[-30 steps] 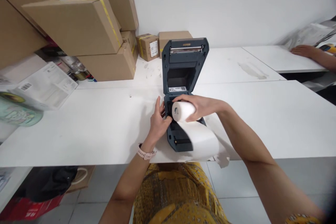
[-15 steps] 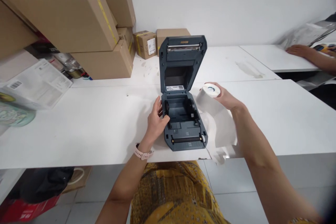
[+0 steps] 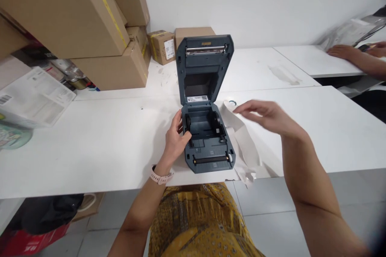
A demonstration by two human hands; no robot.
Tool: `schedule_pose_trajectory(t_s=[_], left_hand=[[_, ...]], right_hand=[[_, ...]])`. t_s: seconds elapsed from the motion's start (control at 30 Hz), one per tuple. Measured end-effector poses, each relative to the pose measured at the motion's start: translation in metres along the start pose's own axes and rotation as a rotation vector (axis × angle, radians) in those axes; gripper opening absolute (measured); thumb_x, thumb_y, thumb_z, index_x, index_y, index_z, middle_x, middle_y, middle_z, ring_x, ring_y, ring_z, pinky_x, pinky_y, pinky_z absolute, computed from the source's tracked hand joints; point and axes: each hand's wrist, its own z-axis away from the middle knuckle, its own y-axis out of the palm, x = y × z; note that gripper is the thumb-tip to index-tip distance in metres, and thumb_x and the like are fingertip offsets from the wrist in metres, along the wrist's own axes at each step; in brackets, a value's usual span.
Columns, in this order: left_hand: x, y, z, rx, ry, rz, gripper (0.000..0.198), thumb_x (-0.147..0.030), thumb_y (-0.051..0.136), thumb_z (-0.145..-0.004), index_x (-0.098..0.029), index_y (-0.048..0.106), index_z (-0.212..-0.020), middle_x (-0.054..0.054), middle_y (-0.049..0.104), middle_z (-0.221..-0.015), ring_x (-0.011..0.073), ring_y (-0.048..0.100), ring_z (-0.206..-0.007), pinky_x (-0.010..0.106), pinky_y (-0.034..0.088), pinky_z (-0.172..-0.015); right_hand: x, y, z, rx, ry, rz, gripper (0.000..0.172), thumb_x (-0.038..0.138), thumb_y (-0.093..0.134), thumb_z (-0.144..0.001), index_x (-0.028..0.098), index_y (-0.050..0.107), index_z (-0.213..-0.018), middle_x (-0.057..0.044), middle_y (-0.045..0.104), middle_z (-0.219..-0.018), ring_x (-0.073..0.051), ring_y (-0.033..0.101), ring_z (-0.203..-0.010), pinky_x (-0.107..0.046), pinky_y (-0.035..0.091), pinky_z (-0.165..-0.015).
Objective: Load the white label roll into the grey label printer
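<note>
A dark grey label printer stands with its lid raised, so the roll holders and black roller inside show. My left hand grips its left side, thumb over the rim and fingers along the outer wall. Right of the printer, a roll of white label paper rests on the table, its loose strip trailing down to the front edge. Above and right of the roll is my right hand, open with fingers stretched out and holding nothing. Whether a fingertip touches the paper, I cannot tell.
Stacked cardboard boxes fill the back left of the white table. A small taped box stands behind the printer. At the far right, another person's hand lies on a second table beside clear plastic packaging.
My right hand has let go of the label roll and drawn off to the right, its fingers straightening. The roll now rests beside the printer. My left hand keeps its grip.
</note>
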Motion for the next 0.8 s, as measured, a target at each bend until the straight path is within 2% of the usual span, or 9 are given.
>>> schedule_pose_trajectory(t_s=[0.1, 0.2, 0.33, 0.4, 0.47, 0.57, 0.63, 0.7, 0.8], left_hand=[[0.001, 0.0, 0.0, 0.008, -0.008, -0.007, 0.087, -0.016, 0.068, -0.082, -0.031, 0.037, -0.163, 0.009, 0.044, -0.172, 0.0311, 0.056, -0.147, 0.051, 0.045, -0.124], [0.002, 0.0, 0.0, 0.015, 0.02, -0.018, 0.088, -0.016, 0.067, -0.083, -0.03, 0.036, -0.164, 0.01, 0.044, -0.172, 0.0306, 0.052, -0.151, 0.051, 0.043, -0.126], [0.002, -0.001, 0.0, 0.024, 0.043, -0.023, 0.086, -0.015, 0.066, -0.084, -0.031, 0.036, -0.163, 0.008, 0.045, -0.171, 0.0296, 0.05, -0.154, 0.05, 0.041, -0.128], [0.002, -0.001, -0.001, 0.022, 0.045, -0.021, 0.086, -0.014, 0.066, -0.084, -0.032, 0.037, -0.163, 0.007, 0.047, -0.17, 0.0293, 0.049, -0.154, 0.049, 0.042, -0.128], [0.003, -0.001, -0.001, 0.023, 0.041, -0.019, 0.086, -0.013, 0.065, -0.084, -0.031, 0.037, -0.163, 0.007, 0.047, -0.17, 0.0295, 0.049, -0.154, 0.049, 0.042, -0.127], [0.004, 0.0, -0.001, 0.02, 0.03, -0.017, 0.086, -0.013, 0.065, -0.083, -0.03, 0.038, -0.163, 0.008, 0.049, -0.168, 0.0302, 0.051, -0.153, 0.049, 0.044, -0.126], [0.005, 0.0, -0.002, 0.01, 0.032, -0.011, 0.085, -0.015, 0.067, -0.082, -0.031, 0.04, -0.162, 0.008, 0.051, -0.167, 0.0309, 0.051, -0.153, 0.05, 0.044, -0.126], [0.005, 0.001, -0.002, 0.001, 0.03, -0.003, 0.085, -0.016, 0.069, -0.081, -0.031, 0.042, -0.16, 0.008, 0.051, -0.167, 0.032, 0.05, -0.153, 0.05, 0.043, -0.127], [0.004, 0.001, -0.002, -0.006, 0.021, 0.003, 0.085, -0.018, 0.07, -0.081, -0.03, 0.042, -0.16, 0.008, 0.049, -0.168, 0.0325, 0.05, -0.153, 0.05, 0.043, -0.126]], right_hand=[[0.019, 0.024, 0.004, 0.295, -0.022, 0.437, 0.027, 0.015, 0.053, -0.096, 0.022, 0.073, -0.113, -0.009, 0.081, -0.104, -0.025, 0.076, -0.091, -0.038, 0.057, -0.081], [0.016, 0.051, 0.005, 0.37, 0.023, 0.755, 0.037, 0.002, 0.051, -0.089, 0.016, 0.067, -0.119, -0.014, 0.08, -0.108, -0.028, 0.077, -0.095, -0.035, 0.054, -0.074], [0.0, 0.067, 0.008, 0.439, 0.021, 0.853, 0.03, 0.003, 0.06, -0.086, 0.013, 0.067, -0.114, -0.016, 0.08, -0.102, -0.031, 0.077, -0.094, -0.038, 0.056, -0.078], [-0.002, 0.056, 0.014, 0.464, 0.0, 0.802, 0.027, 0.006, 0.064, -0.086, 0.015, 0.069, -0.111, -0.015, 0.081, -0.107, -0.031, 0.078, -0.097, -0.041, 0.058, -0.082], [0.002, 0.031, 0.022, 0.477, -0.025, 0.629, 0.026, 0.015, 0.068, -0.09, 0.021, 0.071, -0.115, -0.012, 0.081, -0.114, -0.03, 0.078, -0.1, -0.043, 0.06, -0.085], [0.023, -0.012, 0.034, 0.392, -0.074, 0.286, 0.03, 0.035, 0.07, -0.096, 0.031, 0.07, -0.126, -0.007, 0.08, -0.122, -0.027, 0.078, -0.103, -0.044, 0.062, -0.089], [0.042, -0.028, 0.034, 0.396, -0.149, 0.083, 0.034, 0.041, 0.07, -0.097, 0.033, 0.07, -0.131, -0.006, 0.08, -0.122, -0.026, 0.078, -0.105, -0.043, 0.063, -0.089], [0.058, -0.023, 0.025, 0.483, -0.236, -0.043, 0.039, 0.042, 0.066, -0.1, 0.032, 0.068, -0.138, -0.007, 0.079, -0.127, -0.025, 0.077, -0.11, -0.04, 0.063, -0.091], [0.069, 0.015, -0.002, 0.593, -0.3, 0.026, 0.046, 0.039, 0.057, -0.106, 0.025, 0.059, -0.15, -0.01, 0.072, -0.142, -0.024, 0.072, -0.125, -0.038, 0.058, -0.101]])
